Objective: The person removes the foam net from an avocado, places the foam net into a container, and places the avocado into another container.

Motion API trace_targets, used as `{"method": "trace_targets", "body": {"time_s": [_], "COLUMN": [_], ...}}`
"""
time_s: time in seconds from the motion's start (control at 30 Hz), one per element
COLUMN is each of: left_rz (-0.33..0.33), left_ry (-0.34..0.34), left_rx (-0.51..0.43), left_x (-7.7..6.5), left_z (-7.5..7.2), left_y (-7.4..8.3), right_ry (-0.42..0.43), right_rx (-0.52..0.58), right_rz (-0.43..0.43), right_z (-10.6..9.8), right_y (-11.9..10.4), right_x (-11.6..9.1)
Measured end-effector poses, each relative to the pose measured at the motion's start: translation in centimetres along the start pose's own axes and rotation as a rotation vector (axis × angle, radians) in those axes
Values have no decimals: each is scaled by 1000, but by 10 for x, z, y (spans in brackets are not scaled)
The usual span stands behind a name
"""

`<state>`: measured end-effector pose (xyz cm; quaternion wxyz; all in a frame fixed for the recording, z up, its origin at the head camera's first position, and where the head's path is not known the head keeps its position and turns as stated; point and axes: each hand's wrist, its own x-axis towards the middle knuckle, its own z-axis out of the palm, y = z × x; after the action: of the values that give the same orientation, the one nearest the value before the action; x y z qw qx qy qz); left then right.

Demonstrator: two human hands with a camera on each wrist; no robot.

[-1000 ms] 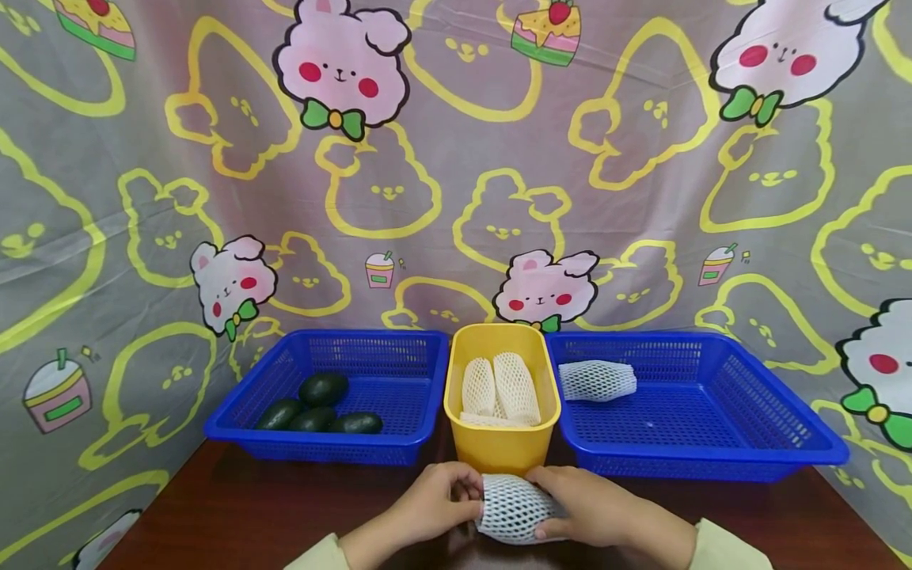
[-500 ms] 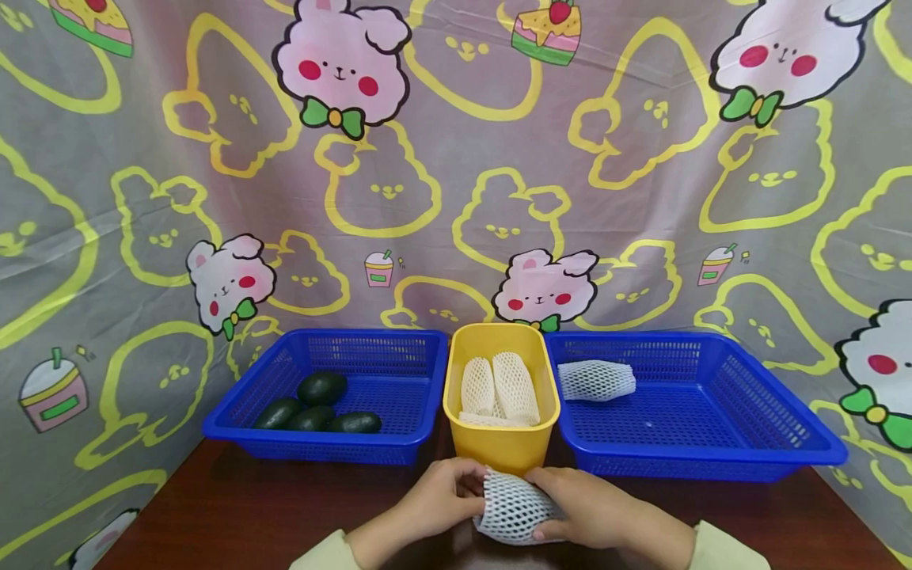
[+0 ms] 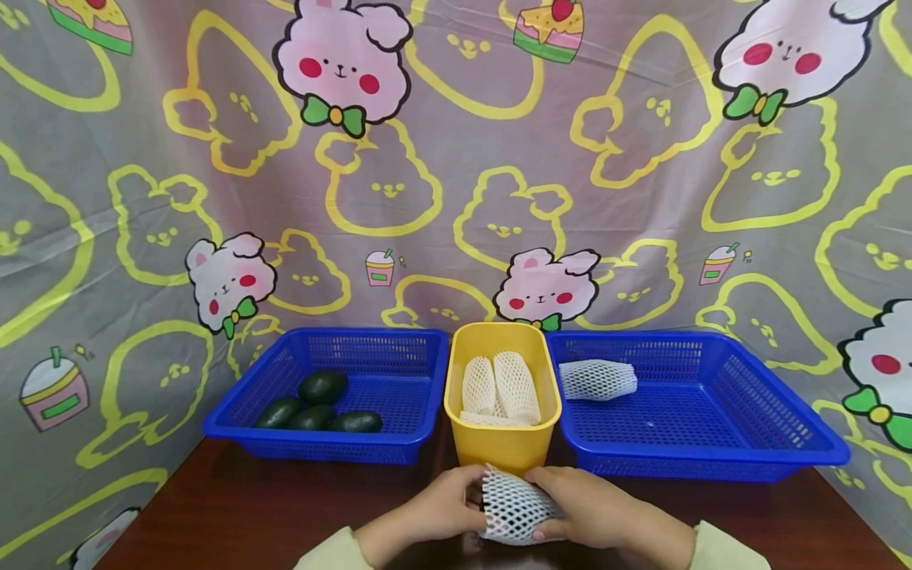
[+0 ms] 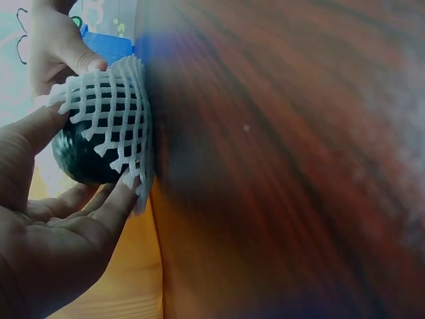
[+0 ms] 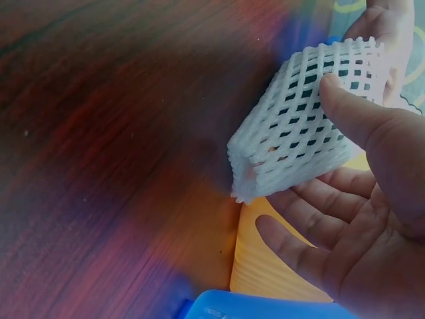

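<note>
Just in front of the yellow bin, both hands hold a white foam net sleeve point(image 3: 516, 507) with a dark green avocado point(image 4: 83, 154) inside. The avocado's rounded end sticks out of the sleeve's open left end in the left wrist view. My left hand point(image 3: 456, 500) pinches the sleeve's cut edge, thumb on one side and fingers on the other. My right hand point(image 3: 594, 507) grips the sleeve's body, thumb across the mesh point(image 5: 305, 113) and fingers beneath it in the right wrist view. The sleeve's narrow far end is flattened there.
A blue basket point(image 3: 235, 431) at left holds several bare avocados point(image 3: 322, 387). The yellow bin point(image 3: 502, 447) in the middle contains several foam sleeves point(image 3: 516, 388). In the blue basket point(image 3: 712, 457) at right lies one netted piece point(image 3: 597, 381). A patterned curtain point(image 3: 427, 158) hangs behind.
My left hand's fingers have shifted slightly around the sleeve's open end, and its edge stands a little further right. My right hand keeps its grip in place.
</note>
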<state>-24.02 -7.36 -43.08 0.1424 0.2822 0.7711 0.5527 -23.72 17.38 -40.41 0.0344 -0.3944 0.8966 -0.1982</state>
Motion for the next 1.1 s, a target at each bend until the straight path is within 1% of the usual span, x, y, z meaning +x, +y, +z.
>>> {"method": "trace_targets", "body": {"time_s": [0.07,0.2,0.33,0.43,0.6,0.8,0.97,1.1], "left_rz": [4,20,30,31,25,33,12,-7], "left_ry": [-1,10,22,30,28,42,67,83], "left_rx": [57,201,275,279,245,252,263,269], "left_x": [1,2,3,2,-1,-7,-13,-17], "left_z": [0,0,-1,-1,-4,-12,-20,-26], "left_y": [0,1,2,0,-3,-3,-2,-1], "right_ry": [3,14,20,22,32,50,69,92], "right_rx": [-1,-2,-2,-1,11,40,17,-10], "right_rz": [-5,-14,-15,-18,-46,-79,-84,-105], "right_z": [0,0,1,1,0,-1,-2,-2], "right_y": [0,0,-1,-1,-1,-3,-3,-3], "right_x": [0,0,0,0,2,6,7,5]}}
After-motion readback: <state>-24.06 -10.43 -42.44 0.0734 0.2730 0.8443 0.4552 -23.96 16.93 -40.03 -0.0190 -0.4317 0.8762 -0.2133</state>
